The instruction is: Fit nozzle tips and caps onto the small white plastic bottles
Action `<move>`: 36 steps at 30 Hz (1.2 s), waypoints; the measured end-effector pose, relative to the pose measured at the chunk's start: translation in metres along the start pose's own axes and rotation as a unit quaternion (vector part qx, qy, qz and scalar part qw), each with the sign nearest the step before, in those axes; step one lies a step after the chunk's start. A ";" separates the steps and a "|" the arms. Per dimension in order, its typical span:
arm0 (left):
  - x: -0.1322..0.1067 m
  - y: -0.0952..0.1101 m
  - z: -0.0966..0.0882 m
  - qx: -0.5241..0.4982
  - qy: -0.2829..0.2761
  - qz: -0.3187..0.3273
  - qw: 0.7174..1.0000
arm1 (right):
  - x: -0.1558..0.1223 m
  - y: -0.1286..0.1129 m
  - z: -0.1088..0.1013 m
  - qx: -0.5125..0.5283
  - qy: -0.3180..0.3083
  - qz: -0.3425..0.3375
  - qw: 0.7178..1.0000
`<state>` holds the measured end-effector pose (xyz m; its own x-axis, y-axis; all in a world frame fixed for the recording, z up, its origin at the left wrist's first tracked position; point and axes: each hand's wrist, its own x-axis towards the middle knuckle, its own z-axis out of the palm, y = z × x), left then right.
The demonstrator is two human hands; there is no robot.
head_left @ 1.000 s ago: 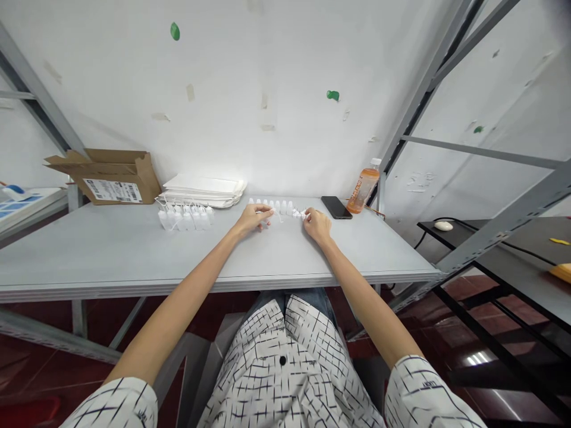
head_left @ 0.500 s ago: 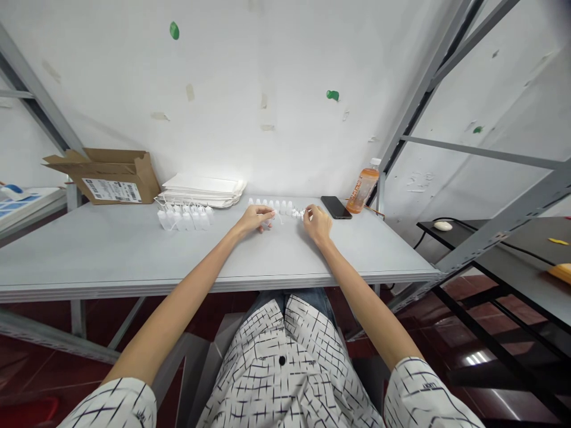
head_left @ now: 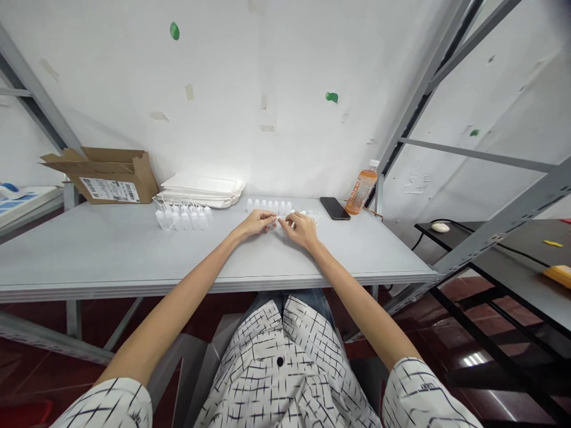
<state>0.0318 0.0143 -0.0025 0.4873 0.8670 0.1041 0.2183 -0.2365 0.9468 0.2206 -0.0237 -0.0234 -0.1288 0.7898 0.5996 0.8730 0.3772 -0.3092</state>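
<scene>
My left hand [head_left: 259, 222] is closed over the table, its fingertips pinching a small white plastic piece [head_left: 277, 219] that is mostly hidden. My right hand [head_left: 302, 229] meets it from the right, thumb and fingers closed at the same spot; what they hold is too small to make out. Behind the hands stands a row of small white bottles [head_left: 276, 206], upright. Just beyond my right hand lies a loose pile of small white parts [head_left: 313, 216]. To the left, several white bottles with thin strap-like bits on top [head_left: 184, 219] stand in a cluster.
A grey table [head_left: 134, 249] carries an open cardboard box [head_left: 111, 178] and a stack of white sheets [head_left: 200, 189] at the back left. A black phone [head_left: 335, 208] and an orange drink bottle [head_left: 361, 190] are at the back right. A metal frame post [head_left: 397, 142] rises beyond.
My right hand has moved left from the pile of small white parts and now meets my left hand. My left hand has stayed nearly in place.
</scene>
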 end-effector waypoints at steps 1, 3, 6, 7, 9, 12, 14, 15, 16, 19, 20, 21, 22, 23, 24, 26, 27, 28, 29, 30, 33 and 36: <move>0.000 0.000 0.000 0.003 -0.002 0.005 1.000 | 0.000 0.000 0.000 -0.006 -0.008 -0.004 1.000; 0.000 -0.001 0.000 0.009 -0.003 0.013 1.000 | 0.000 -0.001 0.000 -0.020 -0.027 -0.010 0.999; 0.000 -0.002 0.000 0.018 0.002 0.019 1.000 | -0.001 -0.002 -0.001 -0.038 -0.049 -0.018 0.998; 0.000 -0.002 0.000 0.021 0.004 0.021 1.000 | 0.000 -0.003 -0.001 -0.044 -0.053 -0.019 0.997; 0.000 -0.002 0.000 0.023 0.003 0.025 0.999 | 0.000 -0.004 -0.002 -0.061 -0.062 -0.019 0.996; 0.001 -0.004 0.000 0.025 0.000 0.025 0.999 | 0.001 -0.005 -0.002 -0.094 -0.074 -0.012 0.993; 0.002 -0.004 0.000 0.029 0.000 0.022 0.999 | 0.001 -0.006 -0.001 -0.114 -0.077 -0.004 0.990; 0.002 -0.005 0.000 0.030 0.001 0.020 0.999 | 0.002 -0.006 -0.001 -0.122 -0.077 0.001 0.990; 0.002 -0.004 0.001 0.032 0.001 0.017 0.999 | 0.002 -0.006 0.000 -0.129 -0.075 0.006 0.989; 0.002 -0.002 0.003 0.028 -0.001 0.007 1.000 | 0.003 -0.006 0.001 -0.142 -0.072 0.020 0.987; 0.002 -0.001 0.005 0.025 -0.004 0.004 1.000 | 0.003 -0.005 0.001 -0.145 -0.071 0.024 0.987; 0.001 0.000 0.006 0.021 -0.006 0.001 1.000 | 0.004 -0.005 0.002 -0.147 -0.070 0.028 0.986; 0.001 0.002 0.007 0.017 -0.009 -0.001 1.000 | 0.004 -0.005 0.002 -0.150 -0.068 0.032 0.986; 0.001 0.003 0.008 0.013 -0.010 -0.004 1.000 | 0.004 -0.004 0.002 -0.152 -0.065 0.037 0.986; 0.001 0.004 0.009 0.009 -0.011 -0.008 1.000 | 0.004 -0.004 0.002 -0.155 -0.061 0.041 0.985; 0.001 0.005 0.011 0.000 -0.009 -0.013 1.000 | 0.005 -0.003 0.003 -0.157 -0.052 0.048 0.985; 0.002 0.006 0.011 -0.007 -0.009 -0.014 1.000 | 0.005 -0.003 0.003 -0.157 -0.048 0.051 0.985; 0.002 0.007 0.012 -0.015 -0.009 -0.013 1.000 | 0.005 -0.003 0.002 -0.158 -0.043 0.053 0.985; 0.002 0.007 0.012 -0.022 -0.010 -0.013 1.000 | 0.005 -0.003 0.002 -0.158 -0.038 0.054 0.985; 0.002 0.008 0.012 -0.029 -0.011 -0.013 0.999 | 0.005 -0.003 0.002 -0.159 -0.034 0.057 0.985; 0.002 0.009 0.013 -0.038 -0.014 -0.015 0.999 | 0.006 -0.004 0.001 -0.163 -0.029 0.067 0.984; 0.003 0.009 0.014 -0.039 -0.018 -0.013 0.999 | 0.006 -0.004 0.001 -0.161 -0.030 0.076 0.984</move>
<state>0.0469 0.0084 0.0022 0.5133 0.8554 0.0695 0.1649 -0.1778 0.9702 0.2158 -0.0195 -0.0190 -0.0045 0.8558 0.5173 0.9867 0.0878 -0.1365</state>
